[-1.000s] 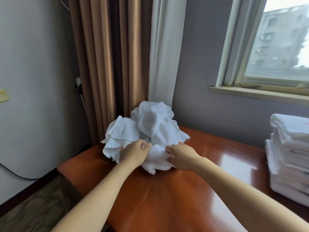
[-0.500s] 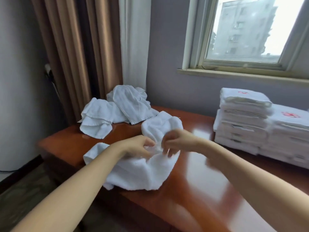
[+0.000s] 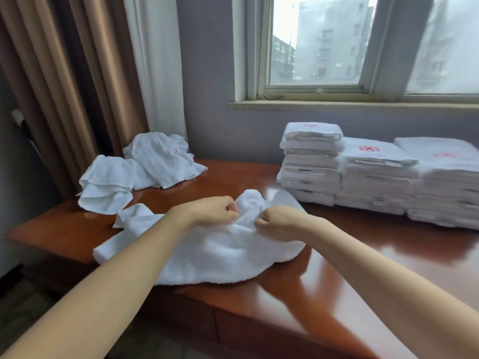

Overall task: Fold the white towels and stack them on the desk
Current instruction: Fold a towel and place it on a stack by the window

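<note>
White towel (image 3: 207, 252) bunched on desk (image 3: 337, 268), left hand (image 3: 215, 211), right hand (image 3: 278, 220) pinching it

Loose towel (image 3: 212, 255): white terry, unfolded and crumpled, lying on the near-left part of the desk (image 3: 375, 229), its far part bunched upward. Unfolded pile (image 3: 145, 172): several white towels heaped at the far-left corner. Folded stacks (image 3: 375, 177): three, side by side at far right, the leftmost tallest, with red emblems on the top towels. Desk: glossy reddish-brown wood.
</note>
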Demonstrator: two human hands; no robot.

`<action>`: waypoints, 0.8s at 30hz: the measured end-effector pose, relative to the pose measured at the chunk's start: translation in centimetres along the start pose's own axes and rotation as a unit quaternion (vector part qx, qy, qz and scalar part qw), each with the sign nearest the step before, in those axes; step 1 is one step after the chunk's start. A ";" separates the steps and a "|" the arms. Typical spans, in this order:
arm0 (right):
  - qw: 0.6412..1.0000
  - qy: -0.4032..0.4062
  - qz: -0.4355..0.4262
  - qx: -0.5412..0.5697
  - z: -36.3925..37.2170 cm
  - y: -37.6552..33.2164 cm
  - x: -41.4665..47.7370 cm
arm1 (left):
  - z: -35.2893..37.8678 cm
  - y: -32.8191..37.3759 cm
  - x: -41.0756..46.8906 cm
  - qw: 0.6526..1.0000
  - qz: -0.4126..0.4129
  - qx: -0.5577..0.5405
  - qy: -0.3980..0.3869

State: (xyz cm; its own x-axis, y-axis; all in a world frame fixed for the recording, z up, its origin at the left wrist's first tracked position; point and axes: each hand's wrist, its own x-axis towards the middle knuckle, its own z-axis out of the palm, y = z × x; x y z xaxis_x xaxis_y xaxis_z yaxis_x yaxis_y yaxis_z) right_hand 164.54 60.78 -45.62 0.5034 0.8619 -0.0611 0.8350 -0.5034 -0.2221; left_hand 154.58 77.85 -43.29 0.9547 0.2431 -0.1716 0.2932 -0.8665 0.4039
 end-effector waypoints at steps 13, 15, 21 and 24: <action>0.927 -0.029 0.150 0.342 -5.6 10.5 -12.1 | 6.8 10.9 3.9 0.978 0.187 -0.059 -0.077; 0.921 0.156 0.180 0.307 -5.5 12.0 -12.5 | 7.3 12.3 4.5 0.974 0.197 -0.078 -0.078; 0.951 0.094 0.228 0.187 -2.0 14.5 -11.9 | 8.4 13.8 5.7 0.976 0.208 -0.051 -0.050; 0.953 0.109 0.215 0.184 -1.5 15.0 -11.9 | 8.1 14.2 5.7 0.976 0.215 -0.039 -0.013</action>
State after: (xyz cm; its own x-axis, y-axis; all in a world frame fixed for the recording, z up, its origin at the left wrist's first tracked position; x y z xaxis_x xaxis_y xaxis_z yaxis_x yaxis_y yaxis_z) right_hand 171.37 42.89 -46.77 0.8496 0.5266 -0.0283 0.4266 -0.7178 -0.5503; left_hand 163.78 63.39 -45.85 0.9889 -0.1482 0.0062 -0.1305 -0.8496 0.5111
